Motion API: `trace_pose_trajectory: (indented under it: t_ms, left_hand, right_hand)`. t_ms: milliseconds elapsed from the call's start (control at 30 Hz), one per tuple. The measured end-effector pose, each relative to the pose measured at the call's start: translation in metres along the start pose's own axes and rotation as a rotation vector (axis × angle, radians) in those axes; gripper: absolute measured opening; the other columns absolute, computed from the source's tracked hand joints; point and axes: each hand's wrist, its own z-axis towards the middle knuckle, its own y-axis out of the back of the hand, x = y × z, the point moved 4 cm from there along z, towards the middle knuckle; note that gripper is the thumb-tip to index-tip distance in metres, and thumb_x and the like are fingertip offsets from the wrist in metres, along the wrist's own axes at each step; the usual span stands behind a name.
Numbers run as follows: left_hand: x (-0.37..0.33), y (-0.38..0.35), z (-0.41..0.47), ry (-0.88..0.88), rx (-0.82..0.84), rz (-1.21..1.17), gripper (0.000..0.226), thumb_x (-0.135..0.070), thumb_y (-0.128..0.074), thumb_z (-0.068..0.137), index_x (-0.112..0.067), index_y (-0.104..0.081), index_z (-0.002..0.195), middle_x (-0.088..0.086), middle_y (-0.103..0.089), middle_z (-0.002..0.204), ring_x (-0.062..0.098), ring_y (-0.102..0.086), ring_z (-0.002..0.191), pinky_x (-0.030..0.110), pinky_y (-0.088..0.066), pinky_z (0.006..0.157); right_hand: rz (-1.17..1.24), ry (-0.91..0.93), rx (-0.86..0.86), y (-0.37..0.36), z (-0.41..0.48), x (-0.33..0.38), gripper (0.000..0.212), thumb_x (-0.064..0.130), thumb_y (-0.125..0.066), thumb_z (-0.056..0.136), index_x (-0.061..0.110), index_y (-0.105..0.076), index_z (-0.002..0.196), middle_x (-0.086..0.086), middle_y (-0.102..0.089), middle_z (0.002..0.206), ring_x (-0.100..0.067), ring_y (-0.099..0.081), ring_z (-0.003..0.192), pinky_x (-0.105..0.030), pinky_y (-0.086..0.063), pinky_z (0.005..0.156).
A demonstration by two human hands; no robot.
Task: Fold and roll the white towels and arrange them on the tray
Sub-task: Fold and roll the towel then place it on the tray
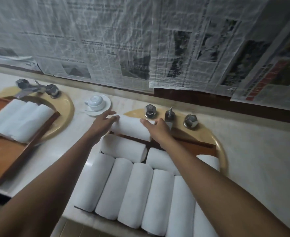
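Faceted chrome tap knobs (150,111) crowd just behind rolled towel (130,130); upturned white cup (95,100) nearby. Left hand (104,124), right hand (158,130) rest flat-fingered on soft roll's ends, above wooden tray (196,145).

Pale marble counter (260,151) spans the frame: a wooden tray (12,151) at left, a second tray (192,146) at lower centre, 1 white saucer (106,104) between them, upper centre-left.
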Motion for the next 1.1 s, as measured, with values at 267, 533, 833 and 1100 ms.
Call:
trace_pose_trajectory:
  t_ms: [267,533,833,1100]
  left_hand:
    - [0.03,-0.006,0.043,0.066,0.025,0.239,0.033,-0.052,-0.07,0.09,-0.023,-0.071,0.107,0.0,-0.068,0.11,0.014,-0.063,0.09,0.027,-0.047,0.062]
    - [0.032,-0.003,0.054,0.141,0.012,0.322,0.044,-0.055,-0.073,0.08,-0.015,-0.068,0.097,0.003,-0.067,0.096,0.02,-0.059,0.082,0.033,-0.044,0.065]
    - [0.044,-0.006,0.046,0.124,-0.018,0.254,0.051,-0.066,-0.061,0.09,-0.016,-0.07,0.095,0.001,-0.067,0.095,0.024,-0.062,0.097,0.034,-0.046,0.071]
    - [0.054,0.0,-0.004,0.022,-0.034,0.275,0.052,-0.052,-0.053,0.102,-0.026,-0.049,0.146,0.005,-0.061,0.132,0.027,-0.055,0.127,0.035,-0.04,0.094]
  right_hand:
    - [-0.266,-0.154,0.04,-0.031,0.017,-0.002,0.079,0.07,-0.038,0.099,0.001,-0.064,0.128,-0.02,-0.063,0.134,-0.036,-0.062,0.117,-0.038,-0.05,0.099]
    - [-0.651,0.17,0.058,-0.022,0.0,0.004,0.055,0.052,-0.054,0.1,0.021,-0.047,0.145,-0.015,-0.054,0.14,-0.037,-0.05,0.131,-0.041,-0.043,0.1]
    - [-0.55,0.154,0.228,-0.029,0.004,-0.01,0.056,0.042,-0.057,0.1,0.032,-0.043,0.153,-0.008,-0.047,0.155,-0.031,-0.039,0.143,-0.039,-0.036,0.11]
    - [-0.429,0.27,0.203,-0.014,-0.007,-0.027,0.056,0.031,-0.057,0.103,0.032,-0.04,0.156,-0.001,-0.056,0.141,-0.022,-0.049,0.131,-0.029,-0.035,0.101]
